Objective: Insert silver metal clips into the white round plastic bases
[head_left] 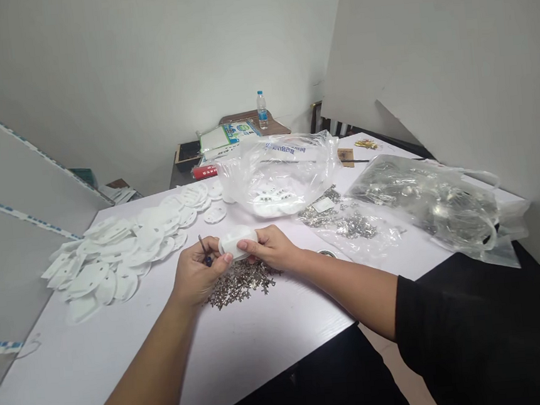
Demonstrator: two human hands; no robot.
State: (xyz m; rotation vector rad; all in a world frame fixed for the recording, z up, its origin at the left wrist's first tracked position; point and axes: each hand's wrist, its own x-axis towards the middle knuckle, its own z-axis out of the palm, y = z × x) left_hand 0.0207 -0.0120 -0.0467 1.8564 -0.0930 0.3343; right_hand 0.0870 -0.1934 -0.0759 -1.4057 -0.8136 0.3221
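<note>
Hands meet just above the near middle of the white table, both closed on one white plastic cover: the right hand pinches its right end with thumb and fingertips clamped on the rim, and the left hand presses its thumb to the cover's left end while its curled fingers also grip a small dark tool (what kind of tool is too small to tell) that sticks up from the fist. Right under the hands, touching the table, lies a loose heap of small metal parts. To the left, a wide spread of white covers fans out toward the far side. Beyond the hands sits a clear plastic bag with more white covers inside, and to its right a second scatter of metal pieces rests on clear film. At the far right a larger bag of metal parts slumps near the table's edge. Well behind, a water bottle stands upright on a brown side table
</note>
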